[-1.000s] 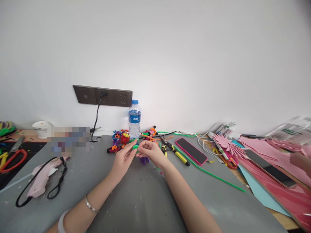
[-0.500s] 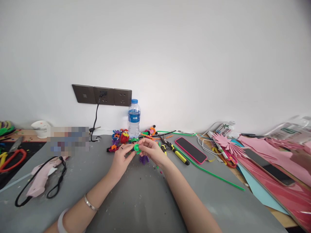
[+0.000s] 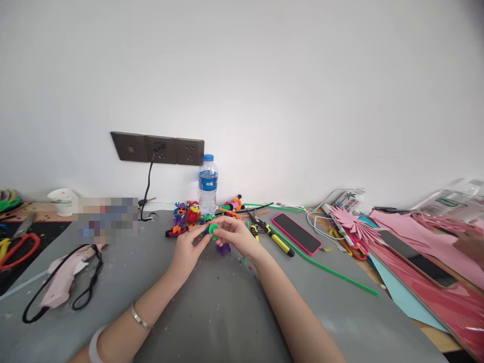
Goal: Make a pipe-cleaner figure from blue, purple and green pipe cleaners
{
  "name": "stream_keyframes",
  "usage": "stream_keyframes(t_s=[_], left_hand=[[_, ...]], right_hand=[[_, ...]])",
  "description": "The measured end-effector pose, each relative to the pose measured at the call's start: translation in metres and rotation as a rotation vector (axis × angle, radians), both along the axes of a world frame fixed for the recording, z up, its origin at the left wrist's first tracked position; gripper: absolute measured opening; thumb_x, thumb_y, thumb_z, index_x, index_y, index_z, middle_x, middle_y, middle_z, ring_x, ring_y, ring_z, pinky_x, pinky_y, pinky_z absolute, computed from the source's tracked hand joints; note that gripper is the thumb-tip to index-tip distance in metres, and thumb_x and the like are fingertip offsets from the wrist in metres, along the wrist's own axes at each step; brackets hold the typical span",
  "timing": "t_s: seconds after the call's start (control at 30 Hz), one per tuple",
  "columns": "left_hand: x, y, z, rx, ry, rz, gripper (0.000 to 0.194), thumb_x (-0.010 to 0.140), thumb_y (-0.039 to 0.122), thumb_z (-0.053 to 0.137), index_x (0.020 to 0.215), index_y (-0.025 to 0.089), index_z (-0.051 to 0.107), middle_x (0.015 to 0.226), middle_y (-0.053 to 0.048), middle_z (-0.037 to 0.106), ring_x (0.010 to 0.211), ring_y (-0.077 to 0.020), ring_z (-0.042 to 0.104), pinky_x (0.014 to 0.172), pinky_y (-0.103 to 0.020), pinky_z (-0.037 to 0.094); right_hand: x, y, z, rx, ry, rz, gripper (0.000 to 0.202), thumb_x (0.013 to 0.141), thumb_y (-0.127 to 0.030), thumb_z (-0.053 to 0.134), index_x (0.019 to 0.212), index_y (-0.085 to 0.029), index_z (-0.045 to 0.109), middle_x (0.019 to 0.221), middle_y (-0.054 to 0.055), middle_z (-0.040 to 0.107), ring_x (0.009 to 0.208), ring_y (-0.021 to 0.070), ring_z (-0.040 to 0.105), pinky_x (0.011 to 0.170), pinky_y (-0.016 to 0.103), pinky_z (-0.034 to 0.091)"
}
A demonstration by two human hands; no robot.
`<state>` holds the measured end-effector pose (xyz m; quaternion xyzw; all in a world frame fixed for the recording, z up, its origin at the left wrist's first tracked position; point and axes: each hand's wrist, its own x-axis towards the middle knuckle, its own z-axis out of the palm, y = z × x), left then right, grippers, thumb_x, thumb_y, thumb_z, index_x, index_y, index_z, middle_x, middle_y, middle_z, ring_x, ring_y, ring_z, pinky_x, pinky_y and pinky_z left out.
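Note:
Above the grey mat [image 3: 212, 312], my left hand [image 3: 188, 251] and my right hand [image 3: 237, 238] meet, fingertips pinched together. Between them is a small green coil [image 3: 214, 230], which looks like a wound pipe cleaner. Both hands grip it, and the fingers hide part of it. Just behind them sit small fuzzy figures, including a purple and blue one [image 3: 180, 214] and a red and yellow one [image 3: 193, 212]. Purple fringe [image 3: 224, 248] shows below my right hand. Yellow-handled pliers [image 3: 280, 242] lie right of that hand.
A water bottle [image 3: 208, 186] stands against the wall. Right lie a pink-cased phone [image 3: 297, 234], a long green pipe cleaner [image 3: 333, 272] and pink paper [image 3: 401, 229]. A blurred hand [image 3: 471, 248] shows at the right edge. Left are a pink glue gun [image 3: 62, 282] and orange-handled scissors [image 3: 22, 249].
The green coil has turned slightly between my fingers, and my right thumb now lies further over it. Both hands otherwise stay in place; the whole view has shifted slightly.

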<state>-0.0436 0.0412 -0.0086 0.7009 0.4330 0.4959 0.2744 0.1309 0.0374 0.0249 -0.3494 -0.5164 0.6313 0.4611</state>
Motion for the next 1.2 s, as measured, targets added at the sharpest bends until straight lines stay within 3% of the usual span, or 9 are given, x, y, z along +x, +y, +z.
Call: stream_keyframes(t_s=[0.2,0.47,0.57,0.67,0.87,1.2], left_hand=[[0.0004,-0.0029,0.0069,0.032,-0.021,-0.031,0.020,0.082,0.027,0.062,0.097,0.020,0.072,0.097,-0.007,0.075,0.078,-0.0195,0.067,0.065,-0.029,0.054],[-0.0005,-0.0031,0.0079,0.140,0.005,0.012,0.011,0.079,0.020,0.063,0.089,0.021,0.067,0.096,-0.006,0.072,0.092,-0.0225,0.065,0.078,-0.035,0.052],[-0.0006,-0.0031,0.0080,0.159,0.020,0.006,0.009,0.079,0.018,0.062,0.086,0.021,0.066,0.093,-0.005,0.072,0.089,-0.0219,0.065,0.075,-0.033,0.052],[-0.0004,-0.0045,0.0093,0.144,0.052,0.025,0.014,0.078,0.018,0.061,0.091,0.022,0.067,0.090,-0.004,0.071,0.084,-0.0207,0.065,0.071,-0.031,0.051],[0.0002,-0.0075,0.0099,0.116,0.050,0.028,0.027,0.078,0.017,0.063,0.104,0.023,0.064,0.092,-0.004,0.071,0.087,-0.0206,0.067,0.079,-0.033,0.053],[0.0002,-0.0072,0.0098,0.079,0.054,-0.004,0.027,0.079,0.017,0.064,0.105,0.022,0.063,0.092,-0.003,0.072,0.086,-0.0203,0.068,0.081,-0.033,0.052]], right_hand=[[-0.0021,0.0013,-0.0028,-0.006,0.032,-0.017,0.030,0.073,-0.039,0.077,0.093,-0.019,0.066,0.073,-0.002,0.064,0.053,0.0071,0.060,0.052,0.019,0.051],[-0.0059,0.0004,-0.0009,-0.191,0.069,-0.023,0.041,0.064,-0.042,0.083,0.075,-0.018,0.051,0.062,-0.003,0.064,0.054,0.0100,0.065,0.051,0.018,0.050],[-0.0060,-0.0005,-0.0008,-0.226,0.068,-0.006,0.042,0.064,-0.042,0.083,0.073,-0.018,0.050,0.062,-0.004,0.063,0.054,0.0099,0.065,0.051,0.018,0.048],[-0.0068,-0.0014,-0.0012,-0.216,0.036,-0.018,0.043,0.066,-0.045,0.081,0.070,-0.019,0.047,0.060,-0.005,0.059,0.053,0.0088,0.062,0.050,0.018,0.046],[-0.0073,-0.0019,-0.0005,-0.201,0.028,0.004,0.044,0.067,-0.045,0.079,0.066,-0.019,0.043,0.058,-0.007,0.050,0.048,0.0052,0.050,0.049,0.018,0.040],[-0.0049,-0.0024,0.0005,-0.121,0.013,0.060,0.040,0.073,-0.042,0.075,0.065,-0.019,0.043,0.064,-0.005,0.047,0.056,0.0072,0.045,0.056,0.020,0.037]])
